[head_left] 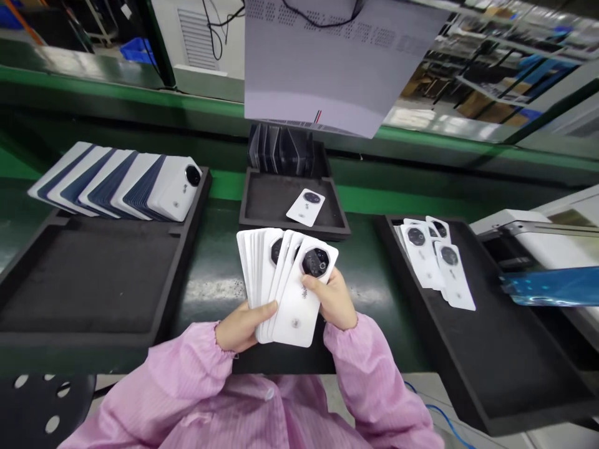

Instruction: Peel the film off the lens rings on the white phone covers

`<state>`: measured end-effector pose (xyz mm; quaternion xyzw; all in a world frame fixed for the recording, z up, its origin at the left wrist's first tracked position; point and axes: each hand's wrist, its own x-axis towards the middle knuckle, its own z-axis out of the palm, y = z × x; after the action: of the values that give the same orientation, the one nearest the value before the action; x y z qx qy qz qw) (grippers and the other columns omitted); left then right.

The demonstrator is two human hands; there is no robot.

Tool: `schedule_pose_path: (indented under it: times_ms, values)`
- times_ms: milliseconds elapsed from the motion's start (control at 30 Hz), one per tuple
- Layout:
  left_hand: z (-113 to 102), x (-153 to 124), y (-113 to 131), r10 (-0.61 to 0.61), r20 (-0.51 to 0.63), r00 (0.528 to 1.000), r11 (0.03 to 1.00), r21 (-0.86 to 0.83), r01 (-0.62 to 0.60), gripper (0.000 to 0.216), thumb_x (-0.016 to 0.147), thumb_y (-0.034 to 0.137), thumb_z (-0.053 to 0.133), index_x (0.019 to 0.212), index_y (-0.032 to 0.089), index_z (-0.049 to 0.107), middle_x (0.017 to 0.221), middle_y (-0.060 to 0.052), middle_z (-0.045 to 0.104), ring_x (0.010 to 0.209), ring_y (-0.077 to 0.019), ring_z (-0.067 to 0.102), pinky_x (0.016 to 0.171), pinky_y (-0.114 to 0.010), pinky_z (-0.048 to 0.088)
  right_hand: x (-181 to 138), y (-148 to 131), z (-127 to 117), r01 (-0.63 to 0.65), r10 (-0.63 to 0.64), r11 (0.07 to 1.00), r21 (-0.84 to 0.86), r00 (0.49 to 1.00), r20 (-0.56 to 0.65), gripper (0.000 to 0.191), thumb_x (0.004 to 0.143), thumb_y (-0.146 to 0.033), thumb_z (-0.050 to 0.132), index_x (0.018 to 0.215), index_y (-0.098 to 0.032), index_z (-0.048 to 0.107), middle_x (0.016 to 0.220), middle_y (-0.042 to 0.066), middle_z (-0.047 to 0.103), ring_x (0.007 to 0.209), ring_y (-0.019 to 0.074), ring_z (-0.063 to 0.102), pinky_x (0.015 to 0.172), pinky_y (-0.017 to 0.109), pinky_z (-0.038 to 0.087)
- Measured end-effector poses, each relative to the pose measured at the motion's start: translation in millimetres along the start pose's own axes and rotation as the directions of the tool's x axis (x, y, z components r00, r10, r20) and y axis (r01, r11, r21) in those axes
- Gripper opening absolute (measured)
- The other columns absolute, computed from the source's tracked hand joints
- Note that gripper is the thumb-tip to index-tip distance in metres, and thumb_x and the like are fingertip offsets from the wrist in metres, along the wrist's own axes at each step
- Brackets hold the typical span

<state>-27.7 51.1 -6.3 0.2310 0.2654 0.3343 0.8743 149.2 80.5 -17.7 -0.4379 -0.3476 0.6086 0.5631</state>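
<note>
A fanned stack of white phone back covers (292, 318), each with a round dark camera area, is held up between my two hands. My left hand (246, 324) grips the stack's lower left edge, thumb across the front. On the right side, my right hand (336, 298) pinches the front cover, its thumb just below the dark circle. Beyond them, a single white cover (307, 207) lies face up in the small black tray (266, 193). The fingers behind the stack are hidden.
The left black tray (93, 274) carries a leaning row of white covers (171, 187) with dark blue sides. Several loose covers (453, 274) lie in the right black tray (515, 355). Dark panels (281, 149) stand at the back. A large grey panel (327, 75) hangs above.
</note>
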Motion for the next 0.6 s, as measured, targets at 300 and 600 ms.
schedule_pose_path:
  times_ms: [300, 600]
  values:
    - [-1.6, 5.3, -0.1, 0.028, -0.098, 0.995, 0.995, 0.099, -0.019, 0.045, 0.074, 0.024, 0.07, 0.117, 0.015, 0.061, 0.115, -0.013, 0.066, 0.11, -0.0321, 0.058, 0.096, -0.046, 0.043, -1.2, 17.9, -2.8, 0.006, -0.006, 0.999, 0.039, 1.0, -0.011, 0.041, 0.059, -0.028, 0.081, 0.094, -0.021, 0.061, 0.09, 0.0, 0.066, 0.08, 0.0176, 0.061, 0.076, 0.032, 0.051]
    - [-6.5, 5.7, 4.1, -0.034, 0.061, 0.998, 0.999, -0.006, 0.035, 0.056, 0.08, 0.052, 0.057, 0.123, 0.016, 0.056, 0.121, -0.012, 0.063, 0.126, -0.0324, 0.045, 0.107, -0.046, 0.031, -1.6, 18.3, -1.8, -0.054, 0.055, 0.987, 0.148, 0.998, -0.005, 0.038, 0.056, -0.028, 0.082, 0.088, -0.022, 0.062, 0.084, -0.002, 0.068, 0.073, 0.0162, 0.063, 0.073, 0.031, 0.053]
